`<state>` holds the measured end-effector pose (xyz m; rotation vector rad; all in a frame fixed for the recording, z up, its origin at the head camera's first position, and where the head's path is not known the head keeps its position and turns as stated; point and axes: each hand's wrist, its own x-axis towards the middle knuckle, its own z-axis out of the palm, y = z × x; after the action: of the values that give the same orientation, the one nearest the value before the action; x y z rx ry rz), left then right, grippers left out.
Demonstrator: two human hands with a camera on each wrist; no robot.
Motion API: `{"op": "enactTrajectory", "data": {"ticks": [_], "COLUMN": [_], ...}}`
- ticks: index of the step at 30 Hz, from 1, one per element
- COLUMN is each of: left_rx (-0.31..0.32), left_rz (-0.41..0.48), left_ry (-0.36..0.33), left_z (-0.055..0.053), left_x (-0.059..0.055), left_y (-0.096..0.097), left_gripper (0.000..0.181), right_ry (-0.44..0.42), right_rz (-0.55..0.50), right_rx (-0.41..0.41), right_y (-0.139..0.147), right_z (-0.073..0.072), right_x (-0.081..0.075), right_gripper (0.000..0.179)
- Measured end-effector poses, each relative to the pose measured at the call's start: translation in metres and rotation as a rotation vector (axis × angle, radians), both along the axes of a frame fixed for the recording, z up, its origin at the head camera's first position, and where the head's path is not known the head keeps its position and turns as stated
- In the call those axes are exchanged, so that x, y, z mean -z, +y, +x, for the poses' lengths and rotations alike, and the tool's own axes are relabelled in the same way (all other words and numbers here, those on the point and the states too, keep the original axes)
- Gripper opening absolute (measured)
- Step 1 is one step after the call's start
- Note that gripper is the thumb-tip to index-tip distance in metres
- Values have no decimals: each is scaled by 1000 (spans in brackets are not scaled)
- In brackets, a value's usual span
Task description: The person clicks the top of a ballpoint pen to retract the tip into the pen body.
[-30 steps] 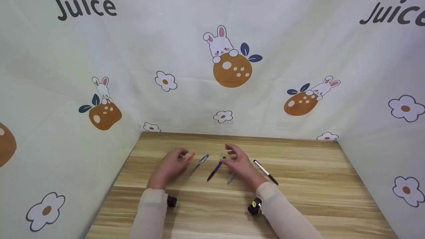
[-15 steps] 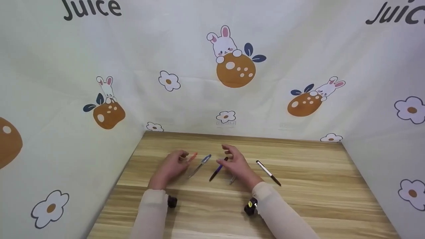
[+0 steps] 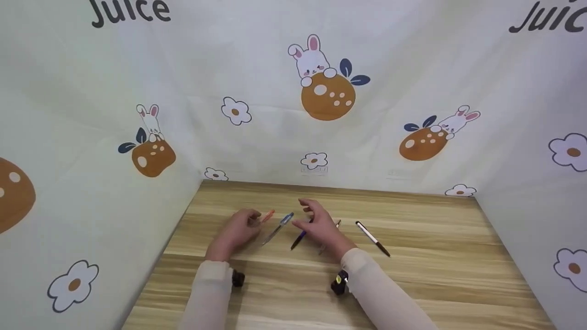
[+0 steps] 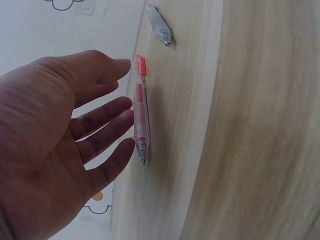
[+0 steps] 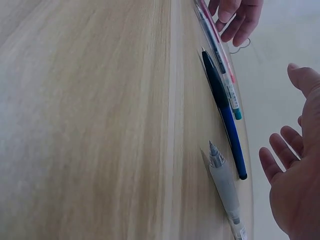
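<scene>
An orange-capped clear pen (image 4: 142, 110) lies on the wooden table beside my left hand (image 3: 238, 228). That hand's fingers are loosely bent at the pen's side, not closed round it; I cannot tell whether a fingertip touches it. My right hand (image 3: 322, 228) hovers with spread, relaxed fingers over a dark blue pen (image 5: 227, 117) and holds nothing. Partly under the right hand in the head view lies a whitish clear pen (image 5: 226, 190). Between the two hands rests a clear pen with a blue end (image 3: 278, 228).
To the right of the right hand, a white pen with black ends (image 3: 372, 238) lies slanted on the table (image 3: 426, 284). Fabric walls (image 3: 257, 146) printed with rabbits, oranges and flowers enclose the table at the back and both sides.
My right hand has shifted left across the dark blue pen, so the far end of the whitish pen shows. My left hand stays nearly still by the orange-capped pen. The head view has turned slightly.
</scene>
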<state>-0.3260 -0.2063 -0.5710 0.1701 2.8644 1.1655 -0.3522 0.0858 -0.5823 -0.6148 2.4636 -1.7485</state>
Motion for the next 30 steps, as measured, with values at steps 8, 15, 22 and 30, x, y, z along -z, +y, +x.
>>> {"op": "enactTrajectory", "data": {"ticks": [8, 15, 22, 30], "left_rx": [7, 4, 50, 61], "left_rz": [-6, -23, -29, -36], "left_ry": [13, 23, 65, 82], "left_z": [2, 1, -4, -5], "left_x": [1, 3, 9, 11], "left_y": [-2, -2, -5, -9], "left_gripper": [43, 40, 36, 37], "right_ry": [5, -7, -33, -65], "right_rz": [7, 11, -9, -8], "right_rx": [-18, -24, -31, -32], "right_y": [-8, -12, -16, -21], "right_z": [-3, -5, -3, -1], "right_x": [0, -1, -1, -3], "right_gripper": [67, 68, 65, 67]}}
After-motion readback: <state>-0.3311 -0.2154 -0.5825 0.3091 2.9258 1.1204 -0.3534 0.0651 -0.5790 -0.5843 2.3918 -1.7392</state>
